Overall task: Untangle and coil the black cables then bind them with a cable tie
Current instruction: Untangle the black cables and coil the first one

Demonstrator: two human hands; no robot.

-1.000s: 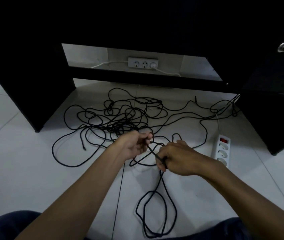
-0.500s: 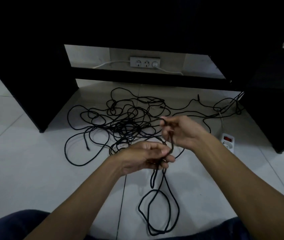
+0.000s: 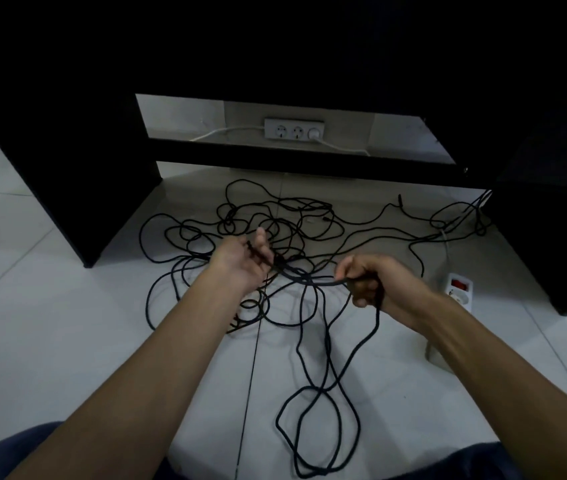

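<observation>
Both hands are raised over the floor (image 3: pixel 50 323), with a length of black cable (image 3: pixel 304 277) sagging between them. The left hand (image 3: pixel 244 263) lies palm up, fingers loosely curled around the cable that crosses its palm. The right hand (image 3: pixel 366 282) is closed in a fist around the cable, which drops from it into long loops (image 3: pixel 316 427) on the floor near the knees. The rest of the cable lies in a tangle (image 3: pixel 275 223) on the tiles beyond the hands, under a black desk (image 3: pixel 67 150). A white power strip (image 3: pixel 460 292) lies on the floor just right of the right hand, and a wall socket (image 3: pixel 294 129) shows behind the desk.
</observation>
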